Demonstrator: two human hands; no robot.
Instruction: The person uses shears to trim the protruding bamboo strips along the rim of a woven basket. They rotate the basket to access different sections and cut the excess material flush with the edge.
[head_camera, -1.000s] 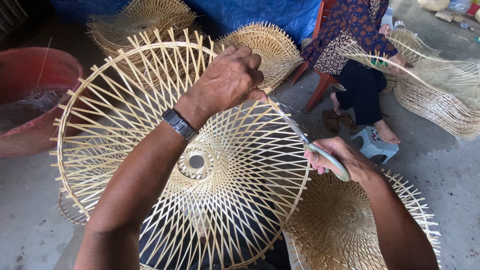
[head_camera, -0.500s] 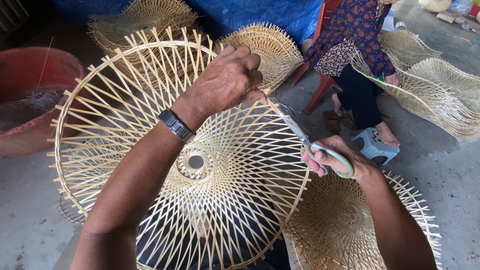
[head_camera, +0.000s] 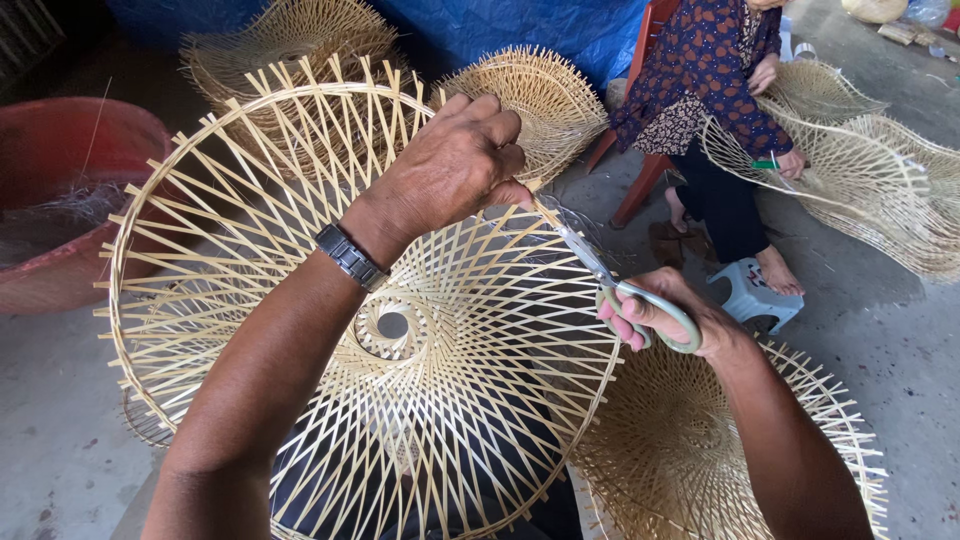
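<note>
A large round woven bamboo frame (head_camera: 300, 330) with an open lattice and a small hub ring fills the middle of the head view. My left hand (head_camera: 450, 165), with a dark wristwatch on the wrist, grips the frame's far rim. My right hand (head_camera: 665, 320) holds green-handled scissors (head_camera: 610, 285). Their blades point up and left to the rim just beside my left fingers.
A second woven frame (head_camera: 700, 450) lies on the floor under my right arm. More frames (head_camera: 540, 90) are piled at the back. A red tub (head_camera: 60, 190) stands at left. A seated person (head_camera: 710, 110) works on another frame (head_camera: 860, 180) at the upper right, near a small stool (head_camera: 750, 295).
The scissors have stayed at the rim near my left fingers, with my right hand shifting slightly. The seated person's frame has moved a little.
</note>
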